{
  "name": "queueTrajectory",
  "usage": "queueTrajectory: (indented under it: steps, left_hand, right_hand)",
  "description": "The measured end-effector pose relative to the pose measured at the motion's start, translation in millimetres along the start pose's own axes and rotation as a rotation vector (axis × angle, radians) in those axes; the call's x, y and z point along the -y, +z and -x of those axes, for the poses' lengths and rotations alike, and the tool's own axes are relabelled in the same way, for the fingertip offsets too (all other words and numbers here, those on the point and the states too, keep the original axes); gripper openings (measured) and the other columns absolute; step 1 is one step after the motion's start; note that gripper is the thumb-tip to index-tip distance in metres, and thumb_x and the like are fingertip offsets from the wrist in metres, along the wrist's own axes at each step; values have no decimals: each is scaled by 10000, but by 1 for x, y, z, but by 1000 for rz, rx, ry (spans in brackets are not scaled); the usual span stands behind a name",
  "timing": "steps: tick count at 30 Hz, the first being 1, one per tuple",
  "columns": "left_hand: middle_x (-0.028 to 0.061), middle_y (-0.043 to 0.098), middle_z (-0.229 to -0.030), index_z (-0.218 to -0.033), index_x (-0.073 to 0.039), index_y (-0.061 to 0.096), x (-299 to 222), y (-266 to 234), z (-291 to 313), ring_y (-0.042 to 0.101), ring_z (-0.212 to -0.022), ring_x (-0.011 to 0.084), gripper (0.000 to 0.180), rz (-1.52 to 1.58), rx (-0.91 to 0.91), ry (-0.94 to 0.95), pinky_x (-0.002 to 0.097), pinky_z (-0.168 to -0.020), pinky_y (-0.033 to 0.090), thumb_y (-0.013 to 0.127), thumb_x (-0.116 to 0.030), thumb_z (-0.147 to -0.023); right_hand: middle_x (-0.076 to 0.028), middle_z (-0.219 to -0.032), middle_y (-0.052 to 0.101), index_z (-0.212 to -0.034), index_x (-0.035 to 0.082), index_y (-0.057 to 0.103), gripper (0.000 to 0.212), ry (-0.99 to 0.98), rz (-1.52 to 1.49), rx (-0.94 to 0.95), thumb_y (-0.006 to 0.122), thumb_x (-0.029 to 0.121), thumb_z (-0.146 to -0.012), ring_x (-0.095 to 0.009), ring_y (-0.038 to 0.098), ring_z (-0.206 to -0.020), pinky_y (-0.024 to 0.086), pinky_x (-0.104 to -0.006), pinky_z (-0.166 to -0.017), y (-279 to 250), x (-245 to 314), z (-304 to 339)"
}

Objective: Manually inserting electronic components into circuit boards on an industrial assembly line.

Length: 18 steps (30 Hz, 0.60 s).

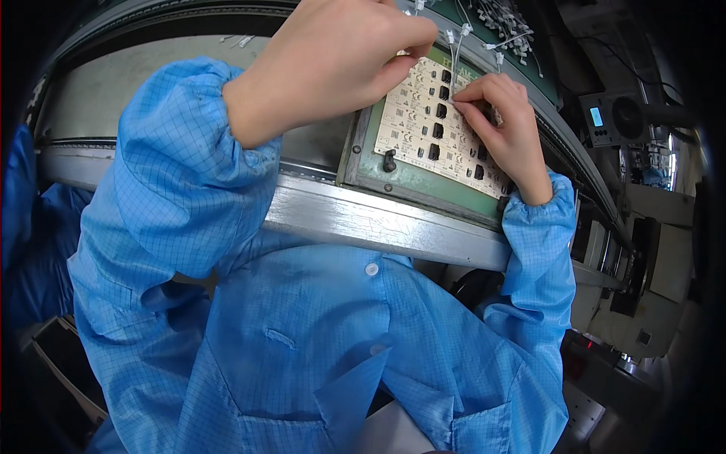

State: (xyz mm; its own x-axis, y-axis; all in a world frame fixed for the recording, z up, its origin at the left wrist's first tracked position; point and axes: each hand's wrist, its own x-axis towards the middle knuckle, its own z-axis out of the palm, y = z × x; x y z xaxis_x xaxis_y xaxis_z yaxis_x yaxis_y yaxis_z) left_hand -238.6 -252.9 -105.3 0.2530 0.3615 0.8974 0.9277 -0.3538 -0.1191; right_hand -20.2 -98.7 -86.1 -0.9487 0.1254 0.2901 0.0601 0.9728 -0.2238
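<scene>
A pale circuit board panel with rows of black components lies in a green carrier frame in front of me. My right hand reaches over its right part, thumb and forefinger pinched around the lower end of a thin wire lead. White connectors top that lead, which stands up from the fingertips among the black parts. My left hand hovers above the panel's upper left, fingers curled together. Its fingertips are turned away, so whatever they pinch, if anything, is hidden.
A heap of white-ended wire leads lies beyond the carrier at the upper right. A metal rail runs between me and the carrier. To the right stands a dark box with a small lit screen. Another person's blue sleeve shows at far left.
</scene>
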Motion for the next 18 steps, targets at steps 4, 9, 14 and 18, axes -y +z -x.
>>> queueTrajectory:
  steps: [4, 9, 14, 18]
  left_hand:
    - [19, 625, -748, -805, -114, 611, -13, -22, -10, 595, -834, 216, 38, 187, 358, -363, 383, -803, 366, 649, -107, -802]
    - [29, 619, -745, -796, -105, 611, -16, -24, -13, 584, -827, 224, 35, 148, 345, -312, 376, -798, 365, 646, -105, -803]
    - [28, 624, -762, -812, -101, 626, -18, -23, -10, 574, -839, 217, 25, 154, 388, -310, 363, -796, 358, 648, -111, -810]
    - [24, 635, -778, -825, -101, 634, -17, -21, -6, 574, -850, 212, 32, 163, 381, -303, 359, -793, 354, 657, -115, -808]
  right_hand:
    - [-56, -863, 660, -908, 17, 672, 68, 24, -60, -10, 690, 47, -851, -214, 601, -822, 425, -323, -815, 10, -8, 0]
    - [-68, -861, 665, -918, -6, 678, 85, 27, -83, -14, 687, 66, -874, -201, 586, -793, 447, -325, -733, 13, -18, 2]
    - [-64, -858, 660, -910, 13, 679, 83, -18, 10, -31, 689, 88, -878, -204, 569, -793, 430, -335, -758, 15, -18, 4]
    - [-48, -883, 645, -982, 33, 676, 118, -53, 51, -4, 685, 97, -884, -203, 570, -811, 419, -339, -793, 14, -12, 2]
